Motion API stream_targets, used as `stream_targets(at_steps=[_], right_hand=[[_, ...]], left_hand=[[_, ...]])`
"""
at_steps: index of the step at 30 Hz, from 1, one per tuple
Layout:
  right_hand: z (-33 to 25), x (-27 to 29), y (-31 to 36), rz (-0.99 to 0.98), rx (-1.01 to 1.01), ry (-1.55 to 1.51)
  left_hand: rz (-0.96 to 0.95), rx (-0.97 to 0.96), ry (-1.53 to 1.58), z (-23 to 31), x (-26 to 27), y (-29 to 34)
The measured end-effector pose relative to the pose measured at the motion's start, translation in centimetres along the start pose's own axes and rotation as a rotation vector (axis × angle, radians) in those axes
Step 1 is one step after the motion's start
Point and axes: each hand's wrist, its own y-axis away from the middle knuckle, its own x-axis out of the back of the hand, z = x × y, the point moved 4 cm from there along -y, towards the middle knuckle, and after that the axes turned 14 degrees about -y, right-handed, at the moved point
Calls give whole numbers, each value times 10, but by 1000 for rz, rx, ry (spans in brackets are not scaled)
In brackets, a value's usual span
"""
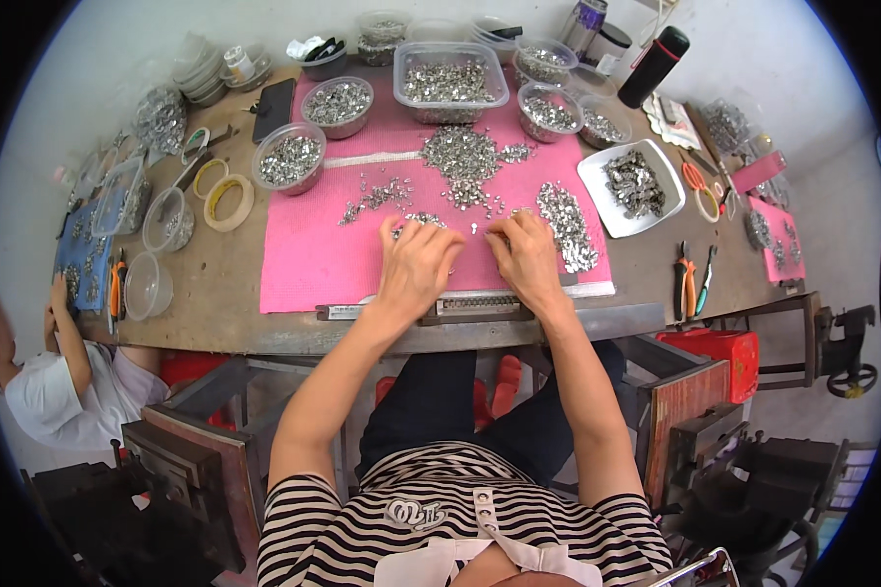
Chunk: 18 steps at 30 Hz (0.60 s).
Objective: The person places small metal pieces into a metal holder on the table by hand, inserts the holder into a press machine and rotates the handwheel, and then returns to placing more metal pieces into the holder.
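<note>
Both my hands are over the pink mat (313, 259) near the table's front edge, fingers curled in. At a small heap of shiny metal pieces (424, 219), my left hand (419, 262) has its fingertips bent down; what they grip is too small to make out. A short gap away, my right hand (527, 258) is pinched, also around something I cannot make out. Just right of it lies a long pile of silvery pieces (570, 230). Beyond the hands spreads a larger pile (460, 157). Close to my wrists, a metal strip with a toothed-looking row (480, 305) runs along the edge.
Clear tubs of metal pieces (450, 98) line the back. A white square dish (589, 176) holds darker pieces. Pliers (685, 284) lie at right, tape rolls (228, 203) at left. A black flask (654, 67) stands back right. Another person (73, 391) works at far left.
</note>
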Motion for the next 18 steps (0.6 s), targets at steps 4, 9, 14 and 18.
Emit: stream_targets(at_steps=[4,9,14,18], right_hand=[[3,-12,-6,23,39,56],[5,-13,-5,20,72,126],[-16,2,11,-1,40,21],[-41,12,42,-23,-49,-240]], left_hand=[[-23,-144,-95,-11,-27,-34],[-142,-216,-100,-14,-38,-49],[-78,-225,-51,-6,-17,-34],[-119,-120,102,10,17,11]])
